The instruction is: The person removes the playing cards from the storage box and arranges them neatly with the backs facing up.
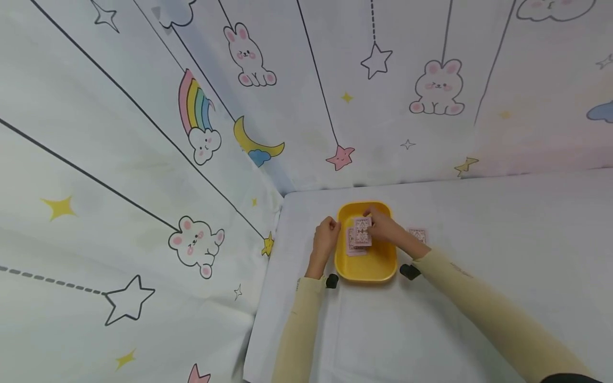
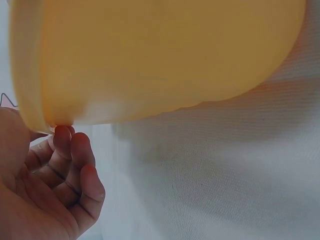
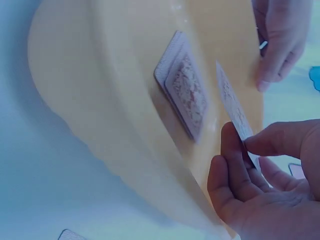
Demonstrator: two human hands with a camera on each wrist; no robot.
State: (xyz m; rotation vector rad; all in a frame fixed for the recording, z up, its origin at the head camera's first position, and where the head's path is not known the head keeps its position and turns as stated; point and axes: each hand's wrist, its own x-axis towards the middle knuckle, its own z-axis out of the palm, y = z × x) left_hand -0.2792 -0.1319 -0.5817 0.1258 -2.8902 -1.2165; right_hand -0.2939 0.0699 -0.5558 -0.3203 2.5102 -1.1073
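Between the thumb and fingers of my right hand (image 1: pixel 383 227) is a playing card (image 1: pixel 362 231) with a patterned back, held over a yellow plastic tray (image 1: pixel 369 273). In the right wrist view this card (image 3: pixel 231 100) stands on edge, tilted. Below it, a small stack of cards (image 3: pixel 186 90) lies on the tray's floor, partly covered by the held card in the head view. My left hand (image 1: pixel 326 236) pinches the tray's left rim. From the left wrist, the fingertips of that hand (image 2: pixel 60 185) press just under the rim, with the thumb mostly hidden.
Another patterned card (image 1: pixel 417 234) lies on the white tabletop (image 1: pixel 503 255) right of the tray, partly behind my right forearm. A white sheet (image 1: pixel 306 96) printed with bunnies and stars rises behind the table and along its left side.
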